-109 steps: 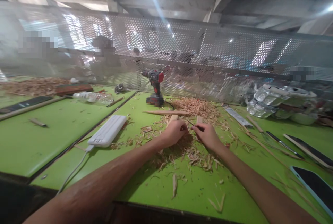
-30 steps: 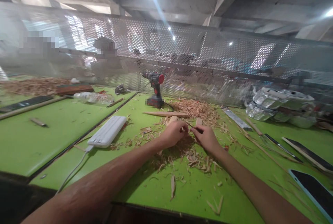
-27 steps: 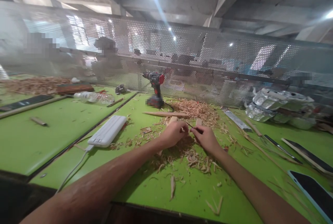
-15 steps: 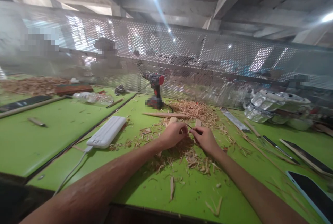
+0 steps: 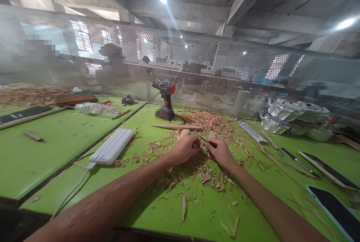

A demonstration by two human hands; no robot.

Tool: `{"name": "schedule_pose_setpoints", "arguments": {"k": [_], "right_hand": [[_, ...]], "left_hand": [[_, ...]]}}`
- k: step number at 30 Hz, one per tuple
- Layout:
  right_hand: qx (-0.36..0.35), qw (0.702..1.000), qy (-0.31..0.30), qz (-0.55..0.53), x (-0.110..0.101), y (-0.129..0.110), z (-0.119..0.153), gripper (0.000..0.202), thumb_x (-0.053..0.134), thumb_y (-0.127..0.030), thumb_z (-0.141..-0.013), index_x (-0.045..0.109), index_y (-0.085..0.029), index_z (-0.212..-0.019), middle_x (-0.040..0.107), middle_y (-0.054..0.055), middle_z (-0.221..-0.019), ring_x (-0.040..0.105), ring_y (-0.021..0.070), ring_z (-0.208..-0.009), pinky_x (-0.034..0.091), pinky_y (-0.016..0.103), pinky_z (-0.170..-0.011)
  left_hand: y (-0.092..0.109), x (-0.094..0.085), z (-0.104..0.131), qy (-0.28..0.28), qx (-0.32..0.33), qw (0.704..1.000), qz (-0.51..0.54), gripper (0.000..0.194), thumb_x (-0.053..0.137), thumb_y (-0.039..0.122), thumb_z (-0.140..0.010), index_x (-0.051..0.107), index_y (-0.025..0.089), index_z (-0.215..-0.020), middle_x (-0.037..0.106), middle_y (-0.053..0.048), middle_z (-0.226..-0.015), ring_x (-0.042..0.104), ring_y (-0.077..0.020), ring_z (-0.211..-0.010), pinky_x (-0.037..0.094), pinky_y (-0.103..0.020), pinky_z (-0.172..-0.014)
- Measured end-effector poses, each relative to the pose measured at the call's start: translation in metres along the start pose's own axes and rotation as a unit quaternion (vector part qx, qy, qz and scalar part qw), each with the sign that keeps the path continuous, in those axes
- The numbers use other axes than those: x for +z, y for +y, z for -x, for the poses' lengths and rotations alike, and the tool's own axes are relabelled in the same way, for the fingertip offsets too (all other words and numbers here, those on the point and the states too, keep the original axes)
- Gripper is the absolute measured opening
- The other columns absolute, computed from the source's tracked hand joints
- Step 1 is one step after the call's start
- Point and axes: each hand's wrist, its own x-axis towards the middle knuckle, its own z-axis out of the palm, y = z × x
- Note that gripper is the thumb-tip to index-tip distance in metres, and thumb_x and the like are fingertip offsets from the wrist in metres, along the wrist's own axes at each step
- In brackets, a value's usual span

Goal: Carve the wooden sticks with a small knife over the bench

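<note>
- Head view: right hand [image 5: 221, 154], centre of frame, pinches a thin dark piece [image 5: 202, 139] between thumb and fingertips; it slants up-left toward the other hand.
- Left hand [image 5: 187, 149], just left of centre, fingers curled; grip hidden, cannot tell what it holds.
- One pale wood end [image 5: 184, 133] shows just beyond the left knuckles, a pale wood block [image 5: 212, 135] just beyond the right fingers; whether they join is hidden.
- Step in hand, likely: fine fingertip work with the dark piece between both hands.
- Next move seems to call for a steady pinch and small, controlled motion; a slip could lose the piece among the shavings [image 5: 215, 178] below.
- Farther out: pointed wood strip [image 5: 176, 126] above the hands, upright drill [image 5: 165, 99] upper centre, white power bank [image 5: 112, 146] left of centre, phone [image 5: 332, 210] lower right, all on the green table [image 5: 202, 227].
</note>
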Motion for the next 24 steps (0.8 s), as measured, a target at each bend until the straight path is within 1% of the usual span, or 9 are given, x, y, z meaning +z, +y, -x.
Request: {"name": "schedule_pose_setpoints", "arguments": {"k": [3,8,12,15,18,21,24], "right_hand": [[0.003,1.000,0.002,-0.001,-0.0004,-0.0006,0.0001,0.047,0.062,-0.056,-0.088,0.066,-0.016,-0.065,0.056,0.002,-0.055,0.046,0.0164,-0.058,0.035,0.029,-0.056],[0.008,1.000,0.005,0.000,0.0006,0.0035,-0.0016,0.043,0.060,-0.053,-0.086,0.071,-0.014,-0.069,0.059,0.002,-0.058,0.048,0.0172,-0.061,0.036,0.028,-0.057],[-0.003,1.000,0.006,0.014,0.0016,0.0076,-0.0031,0.042,0.059,-0.051,-0.085,0.071,-0.015,-0.068,0.059,0.002,-0.060,0.050,0.0179,-0.064,0.038,0.029,-0.062],[-0.004,1.000,0.005,0.017,0.0021,0.0088,-0.0037,0.041,0.058,-0.051,-0.085,0.069,-0.015,-0.068,0.057,0.002,-0.060,0.049,0.0179,-0.063,0.037,0.029,-0.062],[-0.005,1.000,0.007,0.011,0.0024,0.0082,-0.0037,0.041,0.059,-0.052,-0.084,0.069,-0.016,-0.067,0.058,0.002,-0.061,0.048,0.0176,-0.063,0.036,0.029,-0.060],[-0.005,1.000,0.009,0.009,0.0022,0.0066,-0.0031,0.042,0.059,-0.052,-0.084,0.067,-0.016,-0.064,0.055,0.001,-0.059,0.046,0.0166,-0.063,0.035,0.028,-0.059],[-0.005,1.000,0.008,0.010,0.0017,0.0060,-0.0025,0.043,0.059,-0.052,-0.084,0.066,-0.017,-0.062,0.054,0.001,-0.058,0.046,0.0160,-0.062,0.034,0.027,-0.059]], "left_hand": [[0.0019,0.0000,0.0013,0.000,-0.009,1.000,-0.003,0.009,0.073,0.013,-0.081,0.065,0.017,-0.078,0.065,0.001,-0.071,0.056,-0.0145,-0.068,0.039,-0.025,-0.064],[0.0059,0.0003,0.0032,0.007,-0.005,1.000,-0.006,0.008,0.070,0.007,-0.079,0.068,0.015,-0.081,0.066,0.001,-0.074,0.056,-0.0128,-0.068,0.040,-0.024,-0.064],[0.0081,0.0002,0.0030,0.012,0.008,1.000,-0.004,0.020,0.064,0.000,-0.077,0.072,0.012,-0.090,0.069,-0.001,-0.082,0.057,-0.0120,-0.068,0.042,-0.023,-0.064],[0.0083,-0.0004,0.0025,0.022,0.035,0.999,-0.031,0.025,0.062,-0.002,-0.078,0.076,0.013,-0.092,0.072,-0.004,-0.087,0.061,-0.0149,-0.076,0.044,-0.025,-0.071],[0.0057,-0.0001,0.0016,0.039,0.062,0.996,-0.057,0.023,0.062,-0.001,-0.082,0.078,0.013,-0.089,0.073,-0.006,-0.089,0.063,-0.0174,-0.085,0.045,-0.026,-0.076],[0.0020,0.0008,0.0006,0.036,0.066,0.995,-0.063,0.015,0.066,0.004,-0.084,0.078,0.014,-0.084,0.073,-0.007,-0.087,0.063,-0.0179,-0.082,0.045,-0.027,-0.075],[0.0009,0.0007,0.0007,0.026,0.061,0.996,-0.062,0.013,0.069,0.005,-0.083,0.078,0.014,-0.083,0.073,-0.006,-0.085,0.063,-0.0178,-0.080,0.045,-0.027,-0.073]]}}
